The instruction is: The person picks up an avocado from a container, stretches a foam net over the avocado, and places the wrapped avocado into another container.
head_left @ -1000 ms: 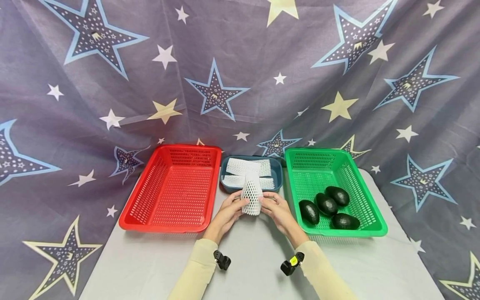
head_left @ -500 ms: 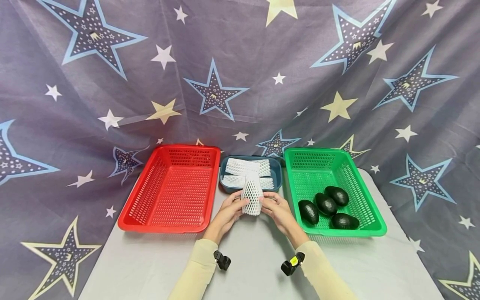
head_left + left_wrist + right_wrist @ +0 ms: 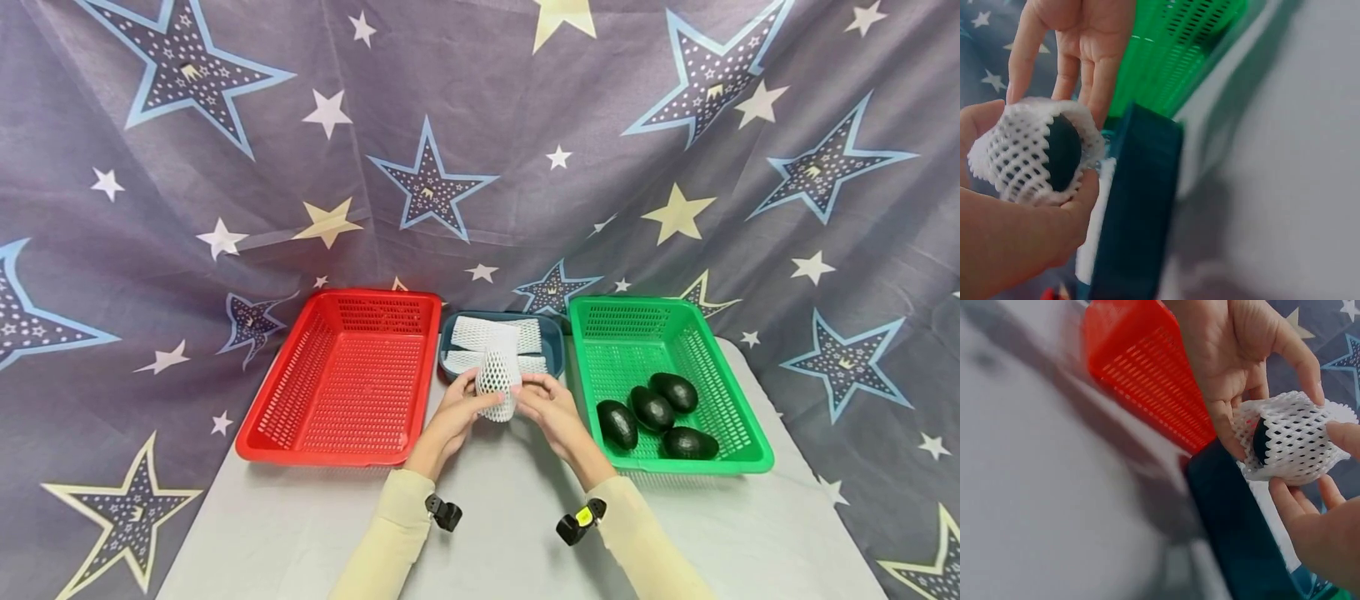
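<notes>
A white foam net sleeve is held upright between both hands at the front of a blue tray. Inside it sits a dark avocado, showing at the sleeve's open end in both wrist views. My left hand grips the sleeve from the left, thumb on the near side and fingers round the back. From the other side my right hand pinches the netting between thumb and fingers, as the right wrist view shows. Parts of the avocado are hidden by the netting.
The blue tray behind the hands carries several flat foam net sleeves. A red basket stands at the left. On the right, a green basket holds several avocados.
Both hands have shifted slightly left and away from the body with the sleeved avocado. The sleeve now looks shorter and rounder, its top leaning a little. Baskets and tray have stayed put.
</notes>
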Tool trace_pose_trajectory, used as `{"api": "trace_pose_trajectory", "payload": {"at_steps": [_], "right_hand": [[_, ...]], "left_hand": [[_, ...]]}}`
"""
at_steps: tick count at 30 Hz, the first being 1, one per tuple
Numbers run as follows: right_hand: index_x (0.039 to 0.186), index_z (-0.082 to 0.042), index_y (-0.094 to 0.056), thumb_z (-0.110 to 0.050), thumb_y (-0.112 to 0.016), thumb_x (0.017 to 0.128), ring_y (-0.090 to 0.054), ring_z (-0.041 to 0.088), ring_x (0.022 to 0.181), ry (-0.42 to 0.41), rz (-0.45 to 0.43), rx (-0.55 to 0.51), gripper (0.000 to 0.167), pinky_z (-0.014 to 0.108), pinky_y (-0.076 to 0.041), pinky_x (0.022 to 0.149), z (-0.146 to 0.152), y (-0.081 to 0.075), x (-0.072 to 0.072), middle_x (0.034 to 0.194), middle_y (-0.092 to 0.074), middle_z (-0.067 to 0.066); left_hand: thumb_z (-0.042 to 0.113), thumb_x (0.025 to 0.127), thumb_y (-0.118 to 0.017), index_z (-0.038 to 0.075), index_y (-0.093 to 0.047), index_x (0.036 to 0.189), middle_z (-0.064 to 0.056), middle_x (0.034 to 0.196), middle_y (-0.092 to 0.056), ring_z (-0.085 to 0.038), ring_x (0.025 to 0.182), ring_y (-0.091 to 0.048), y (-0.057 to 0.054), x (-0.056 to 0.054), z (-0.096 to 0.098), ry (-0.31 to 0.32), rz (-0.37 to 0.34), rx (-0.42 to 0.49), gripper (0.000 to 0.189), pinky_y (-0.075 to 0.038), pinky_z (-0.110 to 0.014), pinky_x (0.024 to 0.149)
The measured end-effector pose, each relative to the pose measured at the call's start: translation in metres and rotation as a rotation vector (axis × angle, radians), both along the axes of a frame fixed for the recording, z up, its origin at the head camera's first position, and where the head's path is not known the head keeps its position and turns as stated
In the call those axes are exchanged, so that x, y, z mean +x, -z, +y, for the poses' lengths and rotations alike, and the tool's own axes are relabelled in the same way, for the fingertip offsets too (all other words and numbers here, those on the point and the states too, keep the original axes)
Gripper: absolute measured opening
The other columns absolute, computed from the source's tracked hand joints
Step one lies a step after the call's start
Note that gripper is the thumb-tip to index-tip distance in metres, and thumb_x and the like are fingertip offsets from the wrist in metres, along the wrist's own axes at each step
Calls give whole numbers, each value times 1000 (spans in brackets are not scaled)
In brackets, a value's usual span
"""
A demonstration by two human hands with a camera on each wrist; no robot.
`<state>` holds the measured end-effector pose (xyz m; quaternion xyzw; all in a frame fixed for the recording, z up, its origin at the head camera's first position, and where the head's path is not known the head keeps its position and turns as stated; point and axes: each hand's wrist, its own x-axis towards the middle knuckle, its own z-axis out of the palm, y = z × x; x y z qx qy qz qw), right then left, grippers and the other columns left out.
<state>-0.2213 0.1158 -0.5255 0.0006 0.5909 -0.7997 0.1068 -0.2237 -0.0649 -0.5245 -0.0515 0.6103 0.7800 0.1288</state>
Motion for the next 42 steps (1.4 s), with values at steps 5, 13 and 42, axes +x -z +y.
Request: {"api": "trace_pose_trajectory", "payload": {"at_steps": [5,13,42], "right_hand": [[131,7,-50,1,-67,92,-63,13,98,4,38,-29,43,25,-57,90,-8,-14,0,106,-62,6],[135,9,-49,3,-63,95,-64,14,102,-5,77,-50,43,28,-58,93,-18,-31,-2,115,-62,12],[130,13,-53,2,-65,92,-72,23,92,-164,-34,179,41,50,-57,97,-113,-36,-6,118,-68,33]], "left_hand": [[7,83,-78,2,-39,151,-19,135,-54,-22,113,-57,-17,0,-1,-45,45,-69,78,-53,-31,97],[9,83,-78,3,-41,150,-18,134,-54,-22,114,-56,-38,-2,-8,-84,67,-103,77,-51,-29,96],[4,91,-69,6,-35,151,-9,132,-54,-9,103,-60,-96,-24,-96,-185,74,-92,68,-54,-19,87]]}}
